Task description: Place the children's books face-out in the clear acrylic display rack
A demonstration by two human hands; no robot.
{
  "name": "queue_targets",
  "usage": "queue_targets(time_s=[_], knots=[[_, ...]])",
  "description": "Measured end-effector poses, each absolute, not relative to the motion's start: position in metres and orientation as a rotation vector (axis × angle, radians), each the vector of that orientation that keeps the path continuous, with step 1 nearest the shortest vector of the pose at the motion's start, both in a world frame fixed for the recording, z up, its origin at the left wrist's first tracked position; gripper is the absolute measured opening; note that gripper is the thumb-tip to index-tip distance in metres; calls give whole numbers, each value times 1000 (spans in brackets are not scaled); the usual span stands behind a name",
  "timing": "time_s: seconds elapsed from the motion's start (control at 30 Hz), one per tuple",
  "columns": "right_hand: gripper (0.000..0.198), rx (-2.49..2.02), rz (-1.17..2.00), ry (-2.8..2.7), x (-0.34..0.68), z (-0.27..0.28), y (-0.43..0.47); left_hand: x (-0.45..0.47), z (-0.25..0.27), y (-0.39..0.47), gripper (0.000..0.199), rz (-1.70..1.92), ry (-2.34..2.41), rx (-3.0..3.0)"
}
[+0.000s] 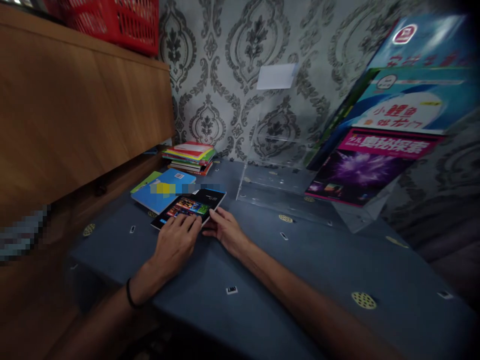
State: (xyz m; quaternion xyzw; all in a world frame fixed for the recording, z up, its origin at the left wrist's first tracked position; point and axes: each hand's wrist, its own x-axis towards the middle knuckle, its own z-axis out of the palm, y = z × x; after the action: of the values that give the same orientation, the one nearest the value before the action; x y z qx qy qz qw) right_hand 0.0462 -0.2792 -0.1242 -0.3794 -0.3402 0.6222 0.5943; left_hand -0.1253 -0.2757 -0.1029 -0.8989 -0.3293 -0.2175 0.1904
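Note:
A book with a black cover and rows of small colourful pictures (pixel 208 196) lies tilted in front of me, its far left part over a blue book (pixel 148 194). My left hand (pixel 177 241) grips its near edge, bent fingers on top of the cover and the thumb out of sight. At the right edge, my right hand (pixel 226 229) pinches the same book, with the thumb on the edge and the other fingers lower down. Under the blue book, a green book (pixel 144 181) pokes out at the left.
A stack of books (pixel 190 155) sits by the wall. To the right, a clear display rack (pixel 275 195) stands on the dark blue tablecloth (pixel 285 265), near another holding upright books (pixel 375 165). A red basket (pixel 131 25) tops the wooden cabinet (pixel 86 95) at left.

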Motion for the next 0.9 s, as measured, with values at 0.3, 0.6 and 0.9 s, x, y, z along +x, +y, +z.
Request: queue_targets(time_s=[0.3, 0.6, 0.9], knots=[[40, -884, 1228, -761, 25, -89, -290, -141, -84, -280, 33, -999, -769, -2536], [46, -918, 1200, -824, -17, -88, -229, -184, -99, -233, 30, -964, -770, -2351], [55, -908, 1295, -913, -18, -112, -213, -219, -44, -189, 33, -1238, -1210, -2332]])
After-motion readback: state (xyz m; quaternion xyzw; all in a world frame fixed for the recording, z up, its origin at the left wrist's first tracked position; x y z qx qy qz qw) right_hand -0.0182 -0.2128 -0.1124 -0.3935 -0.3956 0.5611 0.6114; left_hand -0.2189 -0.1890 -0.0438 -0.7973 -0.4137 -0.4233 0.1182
